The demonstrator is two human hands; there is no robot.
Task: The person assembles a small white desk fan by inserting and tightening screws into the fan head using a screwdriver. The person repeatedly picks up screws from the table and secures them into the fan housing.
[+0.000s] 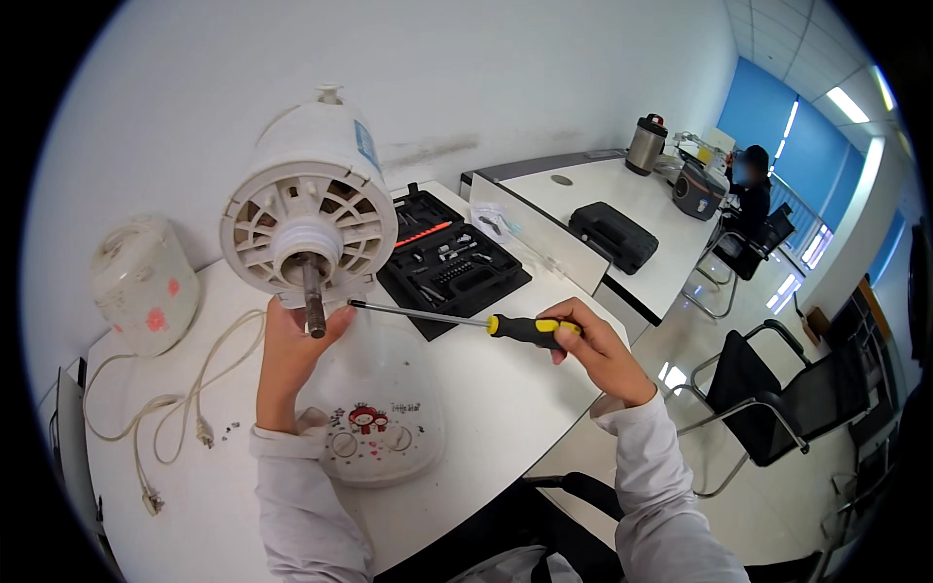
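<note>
On the white tabletop (pixel 224 486), a rounded white plastic casing with pink flowers (pixel 146 291) stands at eight o'clock from the white cylindrical plastic motor housing (pixel 292 136). Cream-coloured cables (pixel 171 399) trail at seven o'clock. The left hand (pixel 298 355) is at six o'clock, by the housing's lower rim; its fingers are partly hidden, so I cannot tell whether they clamp it. A bare metal shaft (pixel 313 299) juts from the slotted face. At half past five sits a white plastic base with red cartoon figures (pixel 413 447). An open black plastic tool case (pixel 466 277) lies between three and four o'clock. The black-and-yellow screwdriver (pixel 515 328) has its tip at five o'clock, near the left thumb; the right hand (pixel 595 352), at four o'clock, is wrapped around its handle.
</note>
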